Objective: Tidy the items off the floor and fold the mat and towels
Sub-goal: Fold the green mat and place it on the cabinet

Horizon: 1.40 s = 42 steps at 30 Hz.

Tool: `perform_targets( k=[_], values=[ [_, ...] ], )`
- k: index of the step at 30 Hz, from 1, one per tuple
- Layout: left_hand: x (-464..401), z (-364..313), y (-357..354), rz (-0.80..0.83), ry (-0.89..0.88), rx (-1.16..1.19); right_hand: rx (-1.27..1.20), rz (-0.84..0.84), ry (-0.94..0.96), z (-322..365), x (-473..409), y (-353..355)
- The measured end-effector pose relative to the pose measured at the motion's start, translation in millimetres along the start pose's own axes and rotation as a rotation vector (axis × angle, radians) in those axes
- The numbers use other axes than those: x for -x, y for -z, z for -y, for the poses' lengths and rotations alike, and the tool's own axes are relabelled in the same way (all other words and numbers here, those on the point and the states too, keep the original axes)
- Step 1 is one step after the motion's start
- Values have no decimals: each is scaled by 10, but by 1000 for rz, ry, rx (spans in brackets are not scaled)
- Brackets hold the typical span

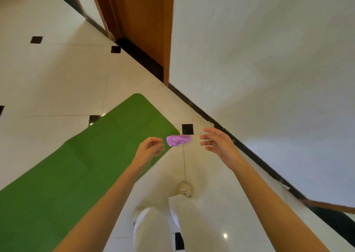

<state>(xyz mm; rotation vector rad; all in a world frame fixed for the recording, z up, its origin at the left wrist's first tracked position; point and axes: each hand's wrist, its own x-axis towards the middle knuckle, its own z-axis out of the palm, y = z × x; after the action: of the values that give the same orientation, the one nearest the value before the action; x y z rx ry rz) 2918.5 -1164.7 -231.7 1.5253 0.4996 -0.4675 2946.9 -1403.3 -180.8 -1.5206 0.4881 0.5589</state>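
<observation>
Green mat (80, 155): near end cut off by the left and bottom picture edges; a strip of its right edge is hidden behind the left forearm (107, 199).
Purple towel (178, 140): crumpled, folds blurred; whether it overlaps the mat corner or only lies just beside it cannot be told.
Left hand (150, 148): fingers (159, 146) motion-blurred, their exact curl unclear.
Both forearms run out of the bottom edge.
Left shoe (137, 213): mostly hidden by the trouser leg (151, 230).
Wooden door (142, 21): top cut off by the upper edge.
Brown rail (330, 206) at lower right: cut by the right edge, identity unclear.
</observation>
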Motion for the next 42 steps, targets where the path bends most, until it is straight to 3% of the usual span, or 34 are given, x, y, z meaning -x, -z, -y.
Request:
perform_targets(
  k=[9,19,25,29,31,37,40,42],
  values=[
    [-1351,514,-125,-25,38,-148,62,-2,-68,-603,-1542,18],
    [-3482,2202,-410,98,-39,-547,281,-45,-23,-2368,-3541,82],
    [-4578,3347,-615,37,-159,-698,614,34,65,-3427,-4816,174],
    [-5141,3943,-631,177,-275,-892,1255,90,257,-4026,-5486,118],
    [-5403,4206,-600,223,-277,-941,1444,148,331,-4284,-5715,89],
    [-5794,4775,-665,287,-439,-1153,1686,257,410,-4715,-6195,195],
    [-5875,5067,-752,179,-539,-1242,1703,246,444,-4927,-6264,239],
    [-5941,5213,-806,45,-616,-1163,1659,185,486,-5081,-6288,234]
  ],
)
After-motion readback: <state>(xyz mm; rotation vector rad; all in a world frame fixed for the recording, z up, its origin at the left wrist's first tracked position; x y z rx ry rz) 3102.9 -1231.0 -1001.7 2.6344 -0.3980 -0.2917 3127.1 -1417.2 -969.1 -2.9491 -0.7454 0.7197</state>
